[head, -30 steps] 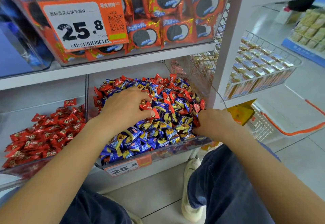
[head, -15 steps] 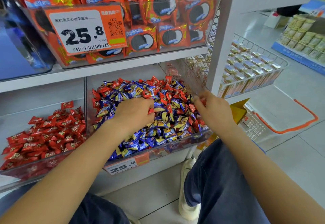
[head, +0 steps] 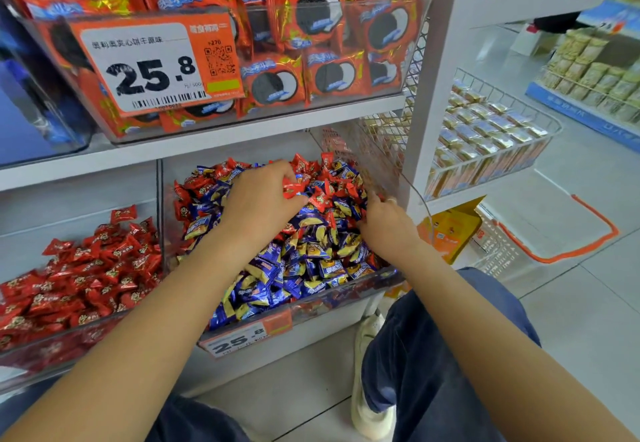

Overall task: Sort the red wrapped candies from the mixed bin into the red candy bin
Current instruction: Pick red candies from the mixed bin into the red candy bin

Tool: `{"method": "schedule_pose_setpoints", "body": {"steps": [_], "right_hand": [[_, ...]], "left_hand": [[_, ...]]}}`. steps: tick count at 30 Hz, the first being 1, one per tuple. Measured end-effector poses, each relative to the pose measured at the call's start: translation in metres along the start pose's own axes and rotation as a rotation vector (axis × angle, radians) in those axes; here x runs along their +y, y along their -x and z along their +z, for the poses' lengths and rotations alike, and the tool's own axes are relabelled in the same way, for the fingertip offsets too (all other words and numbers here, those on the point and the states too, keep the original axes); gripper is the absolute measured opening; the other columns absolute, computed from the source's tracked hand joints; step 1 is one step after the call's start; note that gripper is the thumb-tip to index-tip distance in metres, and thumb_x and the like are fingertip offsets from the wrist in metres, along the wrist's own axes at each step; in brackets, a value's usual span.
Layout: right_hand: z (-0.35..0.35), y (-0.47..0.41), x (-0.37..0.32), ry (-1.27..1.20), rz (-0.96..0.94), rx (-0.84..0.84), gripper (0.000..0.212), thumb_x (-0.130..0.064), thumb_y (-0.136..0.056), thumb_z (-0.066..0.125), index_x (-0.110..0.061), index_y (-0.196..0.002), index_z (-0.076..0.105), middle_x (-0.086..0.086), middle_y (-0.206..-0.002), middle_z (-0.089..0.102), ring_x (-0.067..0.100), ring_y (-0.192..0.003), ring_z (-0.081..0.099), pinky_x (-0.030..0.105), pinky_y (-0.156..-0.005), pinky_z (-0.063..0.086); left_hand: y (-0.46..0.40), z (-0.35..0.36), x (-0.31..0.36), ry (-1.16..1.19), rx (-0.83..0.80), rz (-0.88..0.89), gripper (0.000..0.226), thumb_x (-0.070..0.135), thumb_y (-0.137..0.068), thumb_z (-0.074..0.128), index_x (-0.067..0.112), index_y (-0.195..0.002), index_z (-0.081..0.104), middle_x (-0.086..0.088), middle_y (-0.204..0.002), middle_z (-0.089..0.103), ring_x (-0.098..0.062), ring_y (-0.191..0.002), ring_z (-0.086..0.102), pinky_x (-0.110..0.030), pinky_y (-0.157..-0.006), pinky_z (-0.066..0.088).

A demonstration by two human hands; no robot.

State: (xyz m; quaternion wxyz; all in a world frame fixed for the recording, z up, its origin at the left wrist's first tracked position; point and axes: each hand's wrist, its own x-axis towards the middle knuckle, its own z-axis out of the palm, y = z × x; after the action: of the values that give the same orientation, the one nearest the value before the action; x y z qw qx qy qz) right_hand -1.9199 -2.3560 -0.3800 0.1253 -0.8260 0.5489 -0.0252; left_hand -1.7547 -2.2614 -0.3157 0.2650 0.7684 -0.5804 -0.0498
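Both hands pick through the mixed bin for red candies.

At 9 o'clock the red candy bin holds only red pieces, lying just beside the mixed bin so a picked candy has a short way to go. Over the mixed heap the left hand curls and pinches a red wrapped candy at its fingertips, probably about to lift it. At 3 o'clock of it the right hand digs curled fingers into the pile; whether it holds anything I cannot tell. Red pieces crowd the far end at 12 o'clock, blue ones the near front.
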Motion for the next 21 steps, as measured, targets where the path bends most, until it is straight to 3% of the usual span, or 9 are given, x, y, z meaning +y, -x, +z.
{"method": "schedule_pose_setpoints", "body": {"steps": [2, 6, 9, 12, 14, 15, 17, 18, 21], "right_hand": [[-0.001, -0.007, 0.002, -0.083, 0.03, -0.02, 0.056, -0.018, -0.093, 0.057, -0.001, -0.139, 0.03, 0.027, -0.126, 0.046, 0.039, -0.109, 0.055, 0.038, -0.083, 0.044], [0.003, -0.012, 0.008, -0.067, -0.028, -0.042, 0.016, -0.019, -0.093, 0.055, -0.003, -0.093, 0.052, 0.021, -0.103, 0.061, 0.033, -0.097, 0.06, 0.029, -0.066, 0.037], [0.009, -0.012, 0.012, -0.012, -0.067, -0.029, 0.017, -0.015, -0.094, 0.051, -0.007, -0.079, 0.051, 0.018, -0.098, 0.063, 0.032, -0.092, 0.062, 0.028, -0.063, 0.036], [0.012, -0.011, 0.012, 0.005, -0.077, 0.005, 0.012, -0.011, -0.095, 0.047, -0.002, -0.1, 0.053, 0.017, -0.102, 0.061, 0.031, -0.095, 0.06, 0.029, -0.064, 0.036], [0.016, -0.013, 0.011, -0.017, -0.086, 0.026, 0.02, -0.011, -0.096, 0.046, -0.001, -0.112, 0.049, 0.018, -0.106, 0.06, 0.032, -0.096, 0.059, 0.03, -0.065, 0.035], [0.017, -0.015, 0.01, -0.049, -0.091, 0.031, 0.023, -0.013, -0.095, 0.047, -0.001, -0.115, 0.047, 0.019, -0.107, 0.059, 0.033, -0.096, 0.059, 0.03, -0.065, 0.035], [0.019, -0.018, 0.009, -0.136, -0.094, 0.052, 0.032, -0.014, -0.093, 0.051, -0.002, -0.122, 0.045, 0.02, -0.11, 0.058, 0.035, -0.099, 0.057, 0.03, -0.067, 0.036], [0.017, -0.02, 0.009, -0.188, -0.089, 0.067, 0.036, -0.015, -0.092, 0.053, -0.004, -0.124, 0.044, 0.02, -0.111, 0.057, 0.036, -0.101, 0.057, 0.032, -0.068, 0.037], [0.01, -0.022, 0.009, -0.351, -0.054, 0.112, 0.043, -0.016, -0.089, 0.059, -0.005, -0.126, 0.04, 0.018, -0.114, 0.058, 0.036, -0.105, 0.056, 0.032, -0.071, 0.037]], "left_hand": [[-0.011, 0.008, 0.009, 0.046, -0.071, 0.02, 0.04, 0.028, -0.083, 0.072, 0.014, -0.118, 0.062, -0.005, -0.115, 0.065, -0.022, -0.104, 0.059, -0.025, -0.081, 0.039], [-0.039, 0.034, 0.02, -0.05, -0.279, 0.042, 0.058, 0.025, -0.084, 0.071, 0.011, -0.137, 0.05, -0.01, -0.137, 0.052, -0.026, -0.125, 0.049, -0.037, -0.104, 0.039], [-0.06, 0.051, 0.024, -0.13, -0.406, 0.043, 0.067, 0.025, -0.086, 0.07, 0.013, -0.144, 0.039, -0.012, -0.145, 0.044, -0.029, -0.131, 0.042, -0.038, -0.107, 0.035], [-0.074, 0.06, 0.027, -0.199, -0.569, 0.038, 0.083, 0.026, -0.086, 0.07, 0.016, -0.152, 0.02, -0.012, -0.153, 0.032, -0.03, -0.136, 0.035, -0.038, -0.109, 0.034], [-0.082, 0.064, 0.028, -0.249, -0.664, 0.026, 0.089, 0.026, -0.086, 0.07, 0.018, -0.153, 0.013, -0.011, -0.15, 0.035, -0.029, -0.127, 0.046, -0.035, -0.1, 0.043], [-0.085, 0.066, 0.028, -0.252, -0.694, 0.012, 0.088, 0.024, -0.086, 0.069, 0.02, -0.153, 0.012, -0.011, -0.14, 0.047, -0.025, -0.107, 0.058, -0.031, -0.083, 0.052], [-0.09, 0.068, 0.029, -0.225, -0.719, -0.031, 0.084, 0.014, -0.088, 0.065, 0.022, -0.153, 0.013, -0.006, -0.108, 0.06, -0.016, -0.064, 0.055, -0.023, -0.048, 0.046], [-0.091, 0.069, 0.029, -0.22, -0.708, -0.035, 0.081, 0.013, -0.087, 0.065, 0.021, -0.152, 0.016, -0.006, -0.108, 0.059, -0.016, -0.063, 0.054, -0.024, -0.047, 0.045], [-0.092, 0.076, 0.024, -0.259, -0.629, 0.028, 0.065, 0.03, -0.085, 0.07, 0.012, -0.14, 0.039, -0.01, -0.13, 0.053, -0.025, -0.102, 0.057, -0.033, -0.079, 0.049]]}}
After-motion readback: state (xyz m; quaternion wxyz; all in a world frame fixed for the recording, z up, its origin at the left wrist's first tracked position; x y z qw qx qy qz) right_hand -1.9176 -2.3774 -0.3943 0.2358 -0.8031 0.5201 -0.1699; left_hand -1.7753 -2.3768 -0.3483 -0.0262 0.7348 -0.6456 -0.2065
